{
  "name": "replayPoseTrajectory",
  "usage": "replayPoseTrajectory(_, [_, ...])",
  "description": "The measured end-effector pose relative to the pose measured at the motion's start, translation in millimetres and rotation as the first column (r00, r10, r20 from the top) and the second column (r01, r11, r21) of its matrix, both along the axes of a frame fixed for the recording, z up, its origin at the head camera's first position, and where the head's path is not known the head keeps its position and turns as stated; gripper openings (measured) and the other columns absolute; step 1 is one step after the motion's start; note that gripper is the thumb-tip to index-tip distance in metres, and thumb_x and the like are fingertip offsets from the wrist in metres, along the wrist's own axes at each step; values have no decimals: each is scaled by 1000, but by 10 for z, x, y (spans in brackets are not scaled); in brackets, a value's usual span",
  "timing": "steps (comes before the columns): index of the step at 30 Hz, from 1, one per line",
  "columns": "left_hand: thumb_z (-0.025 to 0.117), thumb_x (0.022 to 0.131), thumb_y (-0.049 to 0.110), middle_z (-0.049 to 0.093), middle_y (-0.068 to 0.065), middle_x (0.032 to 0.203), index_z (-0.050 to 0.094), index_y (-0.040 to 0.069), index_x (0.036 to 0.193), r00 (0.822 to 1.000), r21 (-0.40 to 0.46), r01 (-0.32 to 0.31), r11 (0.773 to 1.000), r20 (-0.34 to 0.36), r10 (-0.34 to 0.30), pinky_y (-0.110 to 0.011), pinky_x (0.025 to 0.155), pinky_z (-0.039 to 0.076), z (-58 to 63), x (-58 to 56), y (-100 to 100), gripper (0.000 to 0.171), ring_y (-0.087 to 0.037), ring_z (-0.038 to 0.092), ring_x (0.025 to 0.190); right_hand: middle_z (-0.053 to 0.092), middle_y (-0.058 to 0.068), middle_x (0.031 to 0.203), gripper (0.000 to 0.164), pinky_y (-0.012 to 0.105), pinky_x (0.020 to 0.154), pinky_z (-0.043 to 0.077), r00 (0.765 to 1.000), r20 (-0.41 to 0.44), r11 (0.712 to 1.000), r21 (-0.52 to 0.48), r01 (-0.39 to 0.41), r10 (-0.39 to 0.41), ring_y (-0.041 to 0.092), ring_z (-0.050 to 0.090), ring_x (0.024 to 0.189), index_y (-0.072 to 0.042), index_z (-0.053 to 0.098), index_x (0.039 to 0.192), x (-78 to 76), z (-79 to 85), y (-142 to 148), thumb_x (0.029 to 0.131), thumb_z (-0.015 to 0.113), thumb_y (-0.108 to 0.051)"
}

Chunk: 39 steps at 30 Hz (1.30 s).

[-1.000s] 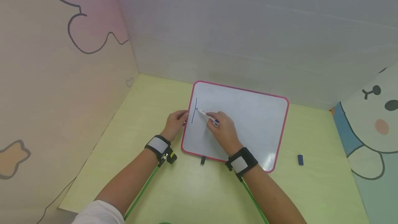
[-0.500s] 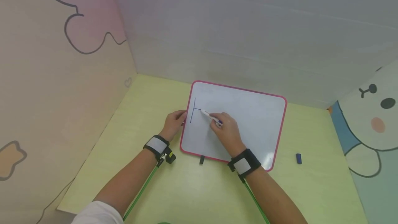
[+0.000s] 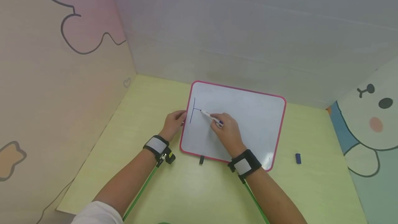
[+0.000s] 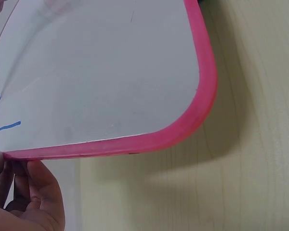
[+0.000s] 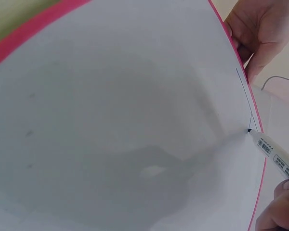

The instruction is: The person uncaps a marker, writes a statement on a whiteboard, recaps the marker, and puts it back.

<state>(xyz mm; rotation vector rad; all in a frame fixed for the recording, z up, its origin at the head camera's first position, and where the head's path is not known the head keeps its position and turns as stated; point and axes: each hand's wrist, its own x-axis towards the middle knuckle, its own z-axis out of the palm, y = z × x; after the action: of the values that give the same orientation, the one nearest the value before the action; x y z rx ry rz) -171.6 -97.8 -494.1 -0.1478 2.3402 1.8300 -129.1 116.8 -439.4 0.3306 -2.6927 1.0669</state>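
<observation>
1. Head view: nearest the camera, a white sleeve (image 3: 97, 213) covers the person's upper left arm, and green cords (image 3: 141, 194) run along both bare forearms.
2. Beyond these, a black wrist band (image 3: 157, 145) with a pale patch circles the left wrist, and a matching band (image 3: 244, 164) circles the right one.
3. The pale yellow table (image 3: 186, 189) spreads beneath the arms. A small blue cap (image 3: 298, 158) lies on it, well apart from the board on the right.
4. A dark tab (image 3: 201, 160) pokes out at the board's near edge; it is too small to tell whether it belongs to the board.
5. The whiteboard (image 3: 255, 120), rimmed in pink, sits in the middle, slightly askew, between the arms and the back wall.
6. The right hand (image 3: 228, 130) is over the board, thumb and fingers pinching a white marker (image 3: 206, 114). The marker slants, its dark tip touching the board.
7. The left hand (image 3: 174, 124) pinches the board's left rim, fingers curled at the edge.
8. Near that rim runs a long blue line (image 3: 192, 115); a short stroke (image 3: 197, 109) branches from it to the marker's tip.
9. Farthest off stands the plain grey back wall (image 3: 248, 44), with painted walls on either side.
</observation>
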Motion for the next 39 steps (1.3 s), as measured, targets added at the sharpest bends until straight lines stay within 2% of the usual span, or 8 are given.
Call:
replayPoseTrajectory(4, [52,98,26,63,-13,117,57,5,128,1000,-3,7,1000,-4,-7,-33,86,55,-7,-3,-8,37,-23,60,100,59,-3,81,24,24,55,43,1000,-5,1000,-4,-4,4,11,48,69,-15,70,108,26,13,-6,86,59,-15])
replayPoseTrajectory(10, [51,98,26,61,-13,120,56,5,129,1000,-12,14,1000,-2,-14,-35,88,54,8,14,-56,38,-24,59,103,58,-2,81,25,24,54,41,995,-97,999,-36,4,-7,10,47,68,-14,68,111,8,23,-6,88,58,-15])
replayPoseTrajectory(13, [51,98,27,61,-13,119,56,5,129,1000,-11,11,1000,5,-10,-35,88,54,10,23,-71,38,-24,59,103,56,-2,80,26,23,54,40,994,-112,999,-34,3,-7,10,46,67,-14,67,113,-26,21,2,89,57,-15])
replayPoseTrajectory(24, [53,97,27,62,-13,118,57,5,129,1000,5,15,1000,2,-15,-34,87,55,-3,14,-39,38,-23,59,101,51,1,80,27,24,53,39,996,-87,999,-27,-18,16,12,43,68,-14,64,119,-79,84,-5,92,56,-15])
replayPoseTrajectory(29, [53,97,27,62,-13,118,57,5,128,1000,10,14,1000,-4,-14,-33,86,55,-11,18,-37,38,-23,59,101,50,1,81,28,24,54,39,999,-44,999,-38,-15,13,13,44,69,-14,63,120,-79,100,-26,93,56,-16])
replayPoseTrajectory(39, [53,97,27,62,-12,118,57,5,128,1000,1,15,1000,-15,-15,-34,87,55,-10,30,-19,38,-23,60,101,52,2,84,29,25,56,40,1000,-25,999,-32,3,-3,14,45,71,-13,63,121,-98,101,-29,94,55,-16])
